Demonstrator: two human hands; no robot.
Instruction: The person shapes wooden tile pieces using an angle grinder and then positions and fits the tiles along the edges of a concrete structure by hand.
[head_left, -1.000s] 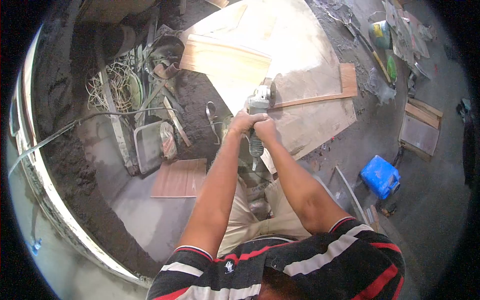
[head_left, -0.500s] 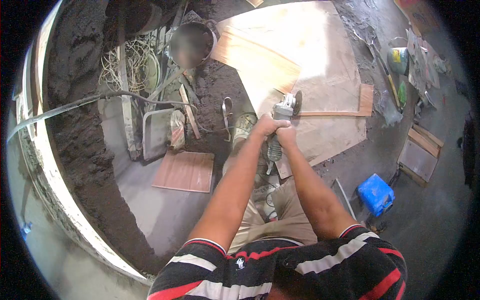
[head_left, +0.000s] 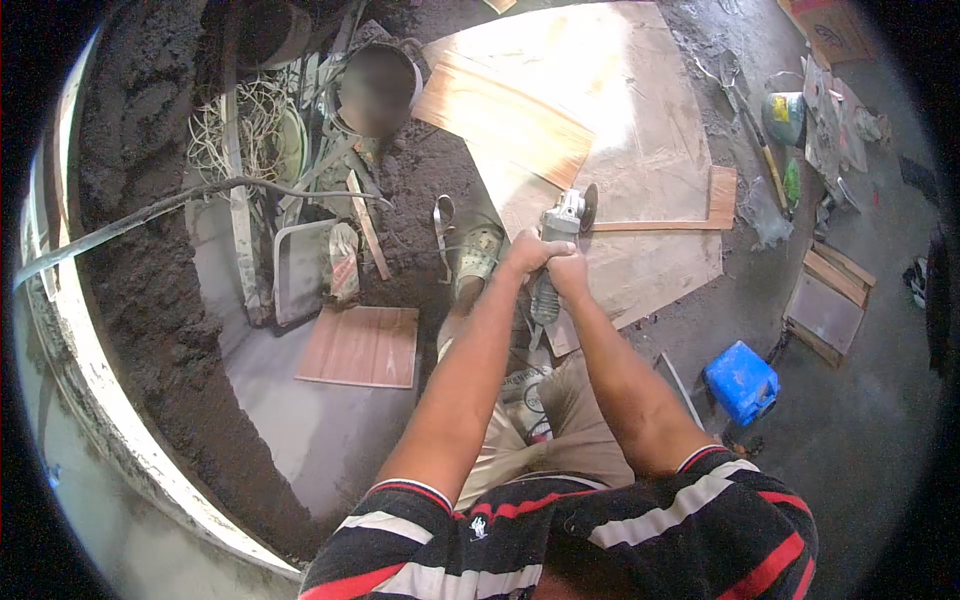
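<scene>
Both of my hands are wrapped round the body of a grey angle grinder (head_left: 562,218), whose dark disc (head_left: 590,207) stands upright at its far right end. My left hand (head_left: 529,254) grips from the left and my right hand (head_left: 568,272) from the right, touching each other. The disc is over a large pale board (head_left: 660,150), close to the left end of a thin brown strip (head_left: 660,226). A wood-grain piece (head_left: 510,115) lies on the board beyond the grinder. Whether the disc touches the board cannot be told.
A tangle of pale wire (head_left: 240,140), a round pan (head_left: 377,90), a grey frame (head_left: 302,270) and a brown tile (head_left: 360,346) are at the left. A cable (head_left: 150,212) crosses there. At the right are a blue jerrycan (head_left: 741,383) and a wooden box (head_left: 828,310).
The view has shifted, so that my hands and the grinder now appear further right than a second ago. My left foot has come into view. Both hands have kept their hold.
</scene>
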